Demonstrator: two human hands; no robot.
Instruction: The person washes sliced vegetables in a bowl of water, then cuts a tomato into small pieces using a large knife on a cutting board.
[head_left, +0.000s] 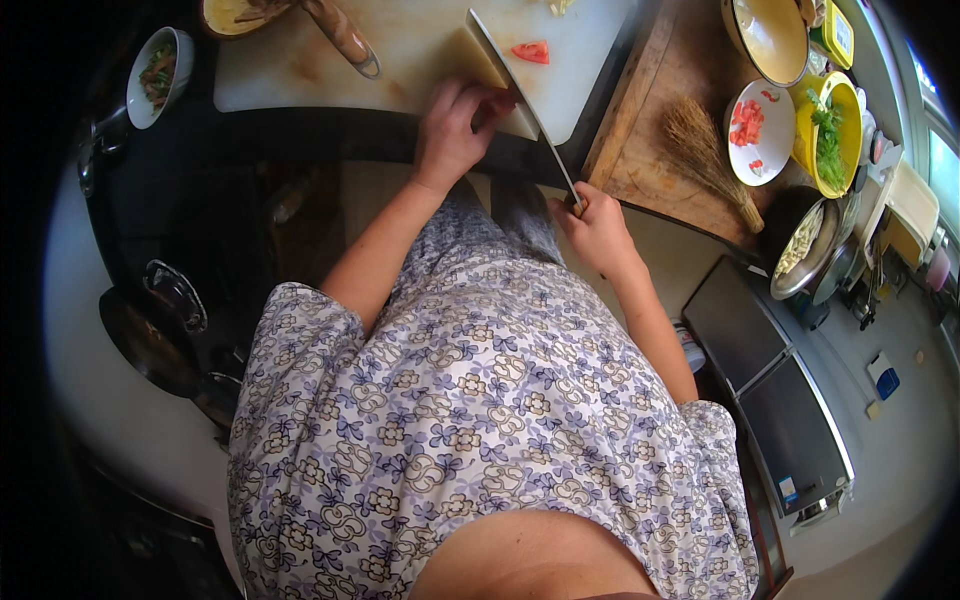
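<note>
My right hand (596, 225) is closed on the handle of a broad-bladed kitchen knife (536, 124), held at the near edge of a white cutting board (300, 75). Against the blade's left side, the curled fingers of my left hand (457, 131) hold a piece of red food, mostly hidden, that looks like tomato. A tomato wedge (532, 52) lies on the board right of the blade. Farther left on the board is a peeler-like tool with a brown handle (337, 30), its end a metal loop.
Left of the board stands a white bowl (160, 77) of chopped food. On the wooden table (645, 75) at right lie a straw whisk brush (705, 154), a bowl of diced tomato (759, 133), a yellow basket (847, 135) with greens and a yellow enamel bowl (769, 37).
</note>
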